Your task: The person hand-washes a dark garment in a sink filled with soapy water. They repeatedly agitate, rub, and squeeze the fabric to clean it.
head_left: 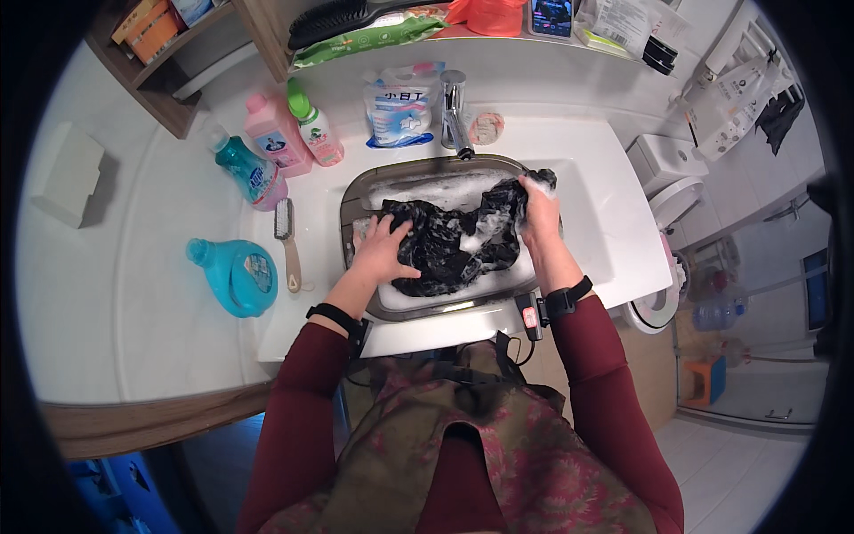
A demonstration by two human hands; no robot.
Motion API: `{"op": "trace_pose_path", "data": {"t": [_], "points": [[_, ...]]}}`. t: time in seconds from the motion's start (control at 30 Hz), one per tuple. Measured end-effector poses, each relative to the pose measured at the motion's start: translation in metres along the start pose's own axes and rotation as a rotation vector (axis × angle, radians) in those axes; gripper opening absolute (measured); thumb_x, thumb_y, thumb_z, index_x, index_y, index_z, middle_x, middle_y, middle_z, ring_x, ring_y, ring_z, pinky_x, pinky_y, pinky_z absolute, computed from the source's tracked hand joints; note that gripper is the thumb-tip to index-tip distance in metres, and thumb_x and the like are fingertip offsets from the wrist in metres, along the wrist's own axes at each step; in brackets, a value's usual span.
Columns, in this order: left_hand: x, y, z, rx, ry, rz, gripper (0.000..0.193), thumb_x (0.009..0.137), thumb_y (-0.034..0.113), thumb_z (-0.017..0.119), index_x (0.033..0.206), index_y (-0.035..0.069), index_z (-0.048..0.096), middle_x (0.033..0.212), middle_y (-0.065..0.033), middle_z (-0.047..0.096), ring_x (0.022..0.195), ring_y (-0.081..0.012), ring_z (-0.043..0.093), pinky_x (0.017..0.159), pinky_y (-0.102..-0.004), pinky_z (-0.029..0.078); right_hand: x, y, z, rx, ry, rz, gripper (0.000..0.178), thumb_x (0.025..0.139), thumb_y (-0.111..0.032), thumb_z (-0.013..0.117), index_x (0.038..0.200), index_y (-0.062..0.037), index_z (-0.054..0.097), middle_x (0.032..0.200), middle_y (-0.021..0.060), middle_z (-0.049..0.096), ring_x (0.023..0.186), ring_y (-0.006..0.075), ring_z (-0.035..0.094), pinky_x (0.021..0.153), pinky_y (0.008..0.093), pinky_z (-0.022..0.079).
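A wet black garment lies bunched in a grey wash basin, with white suds over it and around it. My left hand rests on the garment's left part, fingers spread and pressing flat. Toward the basin's back right corner, my right hand is closed round a bunched, foamy end of the same garment, raised near the rim. What kind of garment it is cannot be made out. The basin sits in a white sink below a chrome faucet.
Left of the sink are a scrub brush, a blue detergent jug, a teal bottle and two pink bottles. A detergent pouch stands behind the basin. A shelf holds a phone. A toilet is at right.
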State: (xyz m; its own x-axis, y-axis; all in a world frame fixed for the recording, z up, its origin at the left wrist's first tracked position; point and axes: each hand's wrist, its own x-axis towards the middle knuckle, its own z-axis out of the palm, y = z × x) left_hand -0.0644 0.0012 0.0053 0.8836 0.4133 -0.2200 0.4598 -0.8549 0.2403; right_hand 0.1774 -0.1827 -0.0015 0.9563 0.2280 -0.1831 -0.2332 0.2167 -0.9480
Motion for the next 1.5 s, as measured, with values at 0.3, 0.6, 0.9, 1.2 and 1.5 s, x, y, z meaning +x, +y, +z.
{"op": "trace_pose_path", "data": {"t": [0.3,0.6,0.9,1.2,1.5], "points": [[-0.003,-0.023,0.001,-0.259,0.396,-0.347,0.061,0.071,0.026,0.072,0.128,0.009,0.060,0.107,-0.0145,0.060,0.097,-0.0355,0.063,0.086,-0.0440,0.054,-0.052,0.008,0.026,-0.421,-0.190,-0.088,0.040,0.088,-0.031,0.076,0.111,-0.0014,0.064,0.105,0.0107,0.069,0.092,0.0214,0.063,0.087,0.0332,0.048],[0.013,-0.023,-0.020,0.198,0.039,0.275,0.097,0.066,0.029,0.081,0.152,0.023,0.036,0.146,-0.0147,0.043,0.141,-0.0367,0.033,0.113,-0.0629,0.027,-0.040,-0.030,0.040,0.150,-0.555,0.418,0.034,0.090,-0.027,0.076,0.112,-0.0054,0.065,0.098,0.0053,0.070,0.084,0.0185,0.068,0.070,0.0340,0.057],[-0.006,-0.021,-0.010,0.015,0.069,-0.139,0.074,0.073,0.029,0.080,0.137,0.010,0.049,0.134,-0.0168,0.051,0.104,-0.0331,0.063,0.088,-0.0465,0.053,-0.014,0.002,0.005,0.126,0.091,0.100,0.037,0.093,-0.033,0.072,0.113,-0.0025,0.065,0.108,0.0062,0.069,0.093,0.0182,0.065,0.082,0.0342,0.052],[0.024,-0.021,-0.023,0.046,-0.122,0.051,0.100,0.073,0.027,0.082,0.155,0.026,0.024,0.136,-0.0149,0.051,0.111,-0.0360,0.062,0.091,-0.0452,0.053,-0.034,0.080,0.027,-0.454,-0.328,-0.096,0.033,0.082,-0.018,0.082,0.107,-0.0042,0.066,0.099,0.0036,0.069,0.089,0.0136,0.063,0.084,0.0285,0.049],[-0.005,-0.020,-0.017,0.082,0.061,-0.252,0.052,0.077,0.036,0.080,0.115,0.005,0.066,0.129,-0.0123,0.058,0.123,-0.0299,0.054,0.107,-0.0499,0.041,-0.010,0.073,0.005,-0.982,-0.204,-0.114,0.062,0.067,-0.020,0.083,0.123,-0.0023,0.062,0.123,0.0229,0.061,0.116,0.0372,0.058,0.102,0.0391,0.047]]}}
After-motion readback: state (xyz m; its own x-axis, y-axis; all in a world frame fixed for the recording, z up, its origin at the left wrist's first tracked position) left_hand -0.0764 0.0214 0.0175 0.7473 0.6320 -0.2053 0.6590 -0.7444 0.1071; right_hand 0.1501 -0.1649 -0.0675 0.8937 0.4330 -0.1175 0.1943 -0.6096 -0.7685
